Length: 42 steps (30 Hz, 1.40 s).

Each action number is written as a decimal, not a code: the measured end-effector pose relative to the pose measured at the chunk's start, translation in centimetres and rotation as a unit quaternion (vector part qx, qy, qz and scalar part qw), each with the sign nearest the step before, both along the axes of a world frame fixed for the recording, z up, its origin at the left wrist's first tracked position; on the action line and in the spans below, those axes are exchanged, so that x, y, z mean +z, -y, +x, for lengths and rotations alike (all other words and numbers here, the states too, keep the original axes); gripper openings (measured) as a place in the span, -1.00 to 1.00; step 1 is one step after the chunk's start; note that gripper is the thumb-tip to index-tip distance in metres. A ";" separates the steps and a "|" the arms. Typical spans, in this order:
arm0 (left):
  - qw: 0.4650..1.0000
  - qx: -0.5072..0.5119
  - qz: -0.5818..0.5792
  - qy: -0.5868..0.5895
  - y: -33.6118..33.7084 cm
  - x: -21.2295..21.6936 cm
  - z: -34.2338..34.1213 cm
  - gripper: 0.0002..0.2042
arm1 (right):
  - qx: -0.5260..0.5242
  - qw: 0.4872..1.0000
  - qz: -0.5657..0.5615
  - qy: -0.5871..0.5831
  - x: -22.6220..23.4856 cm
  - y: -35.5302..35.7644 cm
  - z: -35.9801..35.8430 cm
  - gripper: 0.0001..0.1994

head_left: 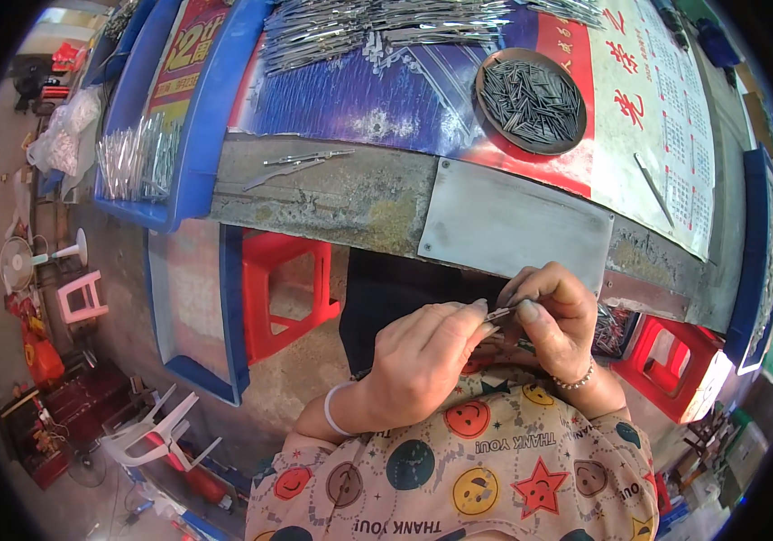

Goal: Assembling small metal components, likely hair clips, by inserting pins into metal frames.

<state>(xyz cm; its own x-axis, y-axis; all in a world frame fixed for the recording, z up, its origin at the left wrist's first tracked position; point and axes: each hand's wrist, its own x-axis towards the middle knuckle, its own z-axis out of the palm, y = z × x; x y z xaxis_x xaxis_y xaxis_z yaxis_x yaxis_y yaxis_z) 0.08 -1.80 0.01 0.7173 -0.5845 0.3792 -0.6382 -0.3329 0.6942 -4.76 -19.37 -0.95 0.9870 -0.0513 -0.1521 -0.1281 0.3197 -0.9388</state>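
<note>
A small metal piece [500, 314] sits pinched between both hands, held over the lap just below the bench edge [332, 203]. The left hand [423, 361] and right hand [556, 317] close their fingertips on it. A round tray [487, 63] of pins looks full and strips [350, 27] lie heaped, so much work seems left.

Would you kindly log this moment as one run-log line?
left hand: pinching small metal piece | right hand: pinching same piece | round tray of metal pins: on bench, untouched

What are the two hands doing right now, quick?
Left hand: closed, fingertips pinching a small metal piece.
Right hand: closed, pinching the same metal piece from the other end.
</note>
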 end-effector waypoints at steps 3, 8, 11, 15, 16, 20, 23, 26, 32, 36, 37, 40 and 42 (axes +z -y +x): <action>0.999 0.001 0.022 0.032 0.1 0.3 0.0 -0.73 | -0.018 0.999 -0.025 0.009 0.2 0.2 -0.1 -0.96; 0.998 -0.006 0.034 0.054 0.4 0.0 -0.3 -0.74 | -0.020 0.997 -0.068 0.017 -0.5 0.4 -0.4 -0.95; 0.997 -0.011 0.044 0.060 0.7 0.1 -0.3 -0.74 | -0.025 0.998 -0.058 0.018 -0.6 0.3 -0.6 -0.94; 0.996 -0.013 0.056 0.067 1.0 0.2 -0.3 -0.73 | -0.044 0.997 -0.056 0.022 -1.0 0.3 -0.7 -0.94; 0.996 -0.016 0.057 0.067 1.1 0.1 -0.2 -0.73 | -0.045 0.997 -0.061 0.018 -1.2 0.3 -0.7 -0.94; 0.996 -0.009 0.066 0.052 1.4 0.6 -0.2 -0.74 | -0.043 0.999 -0.025 -0.010 -1.2 0.4 -0.8 -0.94; 0.996 -0.004 0.079 0.029 1.7 1.1 -0.1 -0.75 | -0.044 0.999 -0.030 -0.010 -1.6 0.5 -0.6 -0.95; 0.996 -0.006 0.089 0.019 2.0 1.3 0.1 -0.76 | -0.042 0.999 -0.021 -0.021 -1.8 0.7 -0.6 -0.94; 0.994 -0.016 0.110 0.020 2.3 1.8 0.0 -0.76 | -0.052 0.998 0.021 -0.022 -1.7 0.7 -0.6 -0.94; 0.990 -0.025 0.135 0.016 2.8 2.3 -0.1 -0.76 | -0.057 0.996 0.049 -0.040 -1.6 1.1 -1.0 -0.94; 0.990 -0.029 0.136 0.018 3.0 2.4 -0.1 -0.76 | -0.051 0.997 0.037 -0.042 -1.6 1.3 -1.1 -0.93; 0.988 -0.039 0.150 0.018 3.5 2.7 0.0 -0.76 | -0.043 0.997 0.032 -0.048 -1.6 1.8 -1.3 -0.93; 0.986 -0.043 0.156 0.028 3.9 2.9 0.2 -0.75 | -0.041 0.997 0.040 -0.050 -1.5 2.0 -1.3 -0.93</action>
